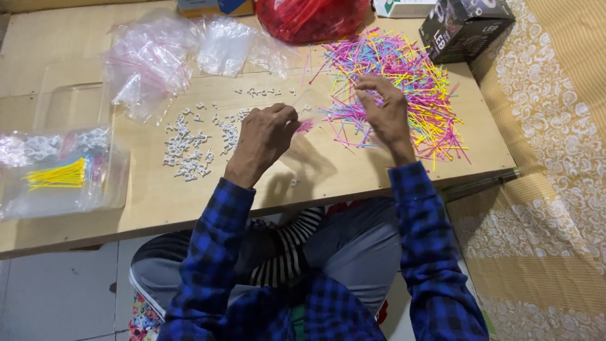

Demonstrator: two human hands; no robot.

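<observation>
My left hand is closed on a small clear plastic bag with a few pink sticks poking out at its right side. My right hand hovers with fingers spread over a big pile of thin coloured plastic sticks in pink, yellow and blue, its fingertips at the bag's edge. A scatter of small white plastic pieces lies on the low wooden table to the left of my left hand.
A clear box at the left holds bagged yellow sticks and white pieces. Empty clear bags lie at the back left, a red plastic bag at the back, a black carton at the back right. A patterned mat is on the right.
</observation>
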